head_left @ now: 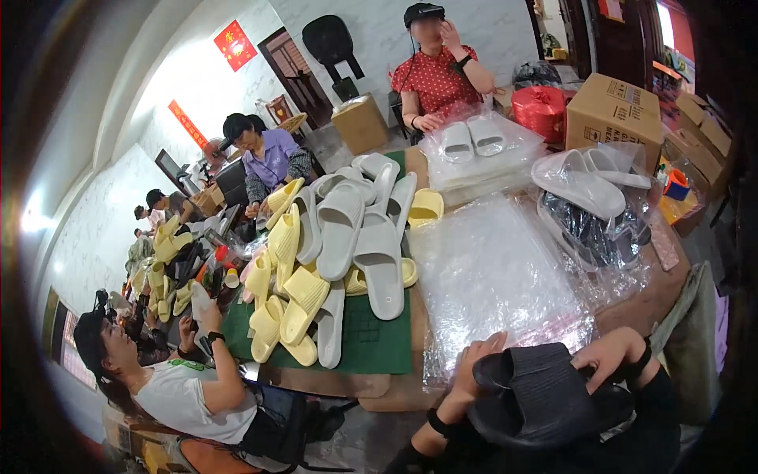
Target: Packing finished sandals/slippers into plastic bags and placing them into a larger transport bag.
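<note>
Both my hands hold a pair of black slide slippers (537, 395) stacked together at the table's near edge. My left hand (479, 359) grips the left end of the pair, fingers curled over the rim. My right hand (612, 354) clasps the right side, thumb on top. Just beyond them lies a stack of clear plastic bags (493, 276) on the table.
A heap of grey slippers (359, 221) and yellow slippers (288, 292) covers a green mat (371, 344). Bagged white slippers (472, 138) and more bagged pairs (588, 209) lie farther back. Cardboard boxes (612, 110) stand at right. A person in red sits opposite; others sit along the left.
</note>
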Available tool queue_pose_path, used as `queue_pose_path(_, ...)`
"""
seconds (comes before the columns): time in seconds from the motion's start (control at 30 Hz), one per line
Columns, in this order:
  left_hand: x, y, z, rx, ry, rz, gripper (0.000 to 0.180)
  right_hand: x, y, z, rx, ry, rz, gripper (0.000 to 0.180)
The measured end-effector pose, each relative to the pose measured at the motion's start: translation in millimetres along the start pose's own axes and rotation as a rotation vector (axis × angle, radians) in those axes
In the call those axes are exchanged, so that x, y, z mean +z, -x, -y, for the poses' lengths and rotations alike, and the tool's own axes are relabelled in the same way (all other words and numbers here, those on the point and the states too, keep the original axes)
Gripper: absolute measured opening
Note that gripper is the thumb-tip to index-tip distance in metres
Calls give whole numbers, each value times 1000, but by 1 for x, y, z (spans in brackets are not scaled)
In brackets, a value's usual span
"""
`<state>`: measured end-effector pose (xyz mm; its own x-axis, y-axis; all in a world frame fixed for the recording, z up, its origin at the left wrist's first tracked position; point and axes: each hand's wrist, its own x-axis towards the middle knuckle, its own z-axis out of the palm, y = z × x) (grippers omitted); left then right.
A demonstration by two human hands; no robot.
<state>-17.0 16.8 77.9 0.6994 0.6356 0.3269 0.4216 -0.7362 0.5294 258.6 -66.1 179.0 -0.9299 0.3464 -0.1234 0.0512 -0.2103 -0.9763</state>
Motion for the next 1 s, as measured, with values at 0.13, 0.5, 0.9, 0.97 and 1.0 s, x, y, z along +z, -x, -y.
queue_pose_path(0.13,-20,-10,-8,19,75,-227,57,1,2,8,5,210,-25,35)
queue_pose_path(0.5,-43,-13,-3,-397,606,-445,21,3,-36,16,343,863,-511,60)
queue_pose_path(0.9,-28,-21,-27,-173,156,-460,4,10,-45,-9,361,1106,-804,44)
queue_pose_path(0.97,-17,-27,-41,-80,108,-453,4,11,-56,-23,267,1336,-888,36)
queue_pose_path(1.0,-15,-30,-47,-71,94,-415,5,13,-56,-20,270,1336,-884,36)
